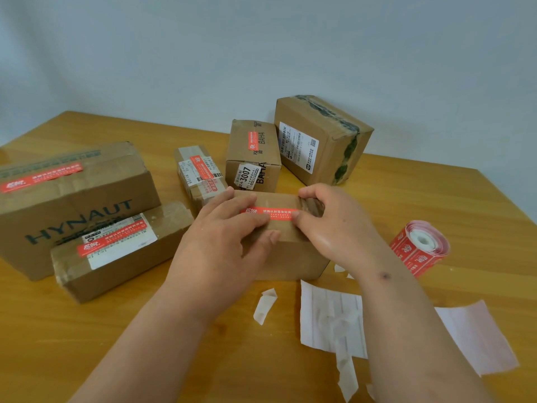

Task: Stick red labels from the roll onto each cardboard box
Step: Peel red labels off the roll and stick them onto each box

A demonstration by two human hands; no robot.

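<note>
A cardboard box (pixel 290 257) sits in front of me with a red label (pixel 273 213) lying flat across its top. My left hand (pixel 226 237) rests on the box's left side, fingers pressing the label's left end. My right hand (pixel 328 219) grips the box's right end, thumb on the label's right end. The roll of red labels (pixel 418 247) lies on its side to the right. Several other boxes carry a red label: the large HYNAUT box (pixel 72 199), a long box (pixel 116 251), a small box (pixel 200 175) and the BAHA box (pixel 252 158).
A larger box (pixel 319 138) with a white shipping label and dark tape stands at the back right; no red label shows on it. White backing paper strips (pixel 331 318) and scraps (pixel 265 305) lie on the wooden table (pixel 87 344) near the front.
</note>
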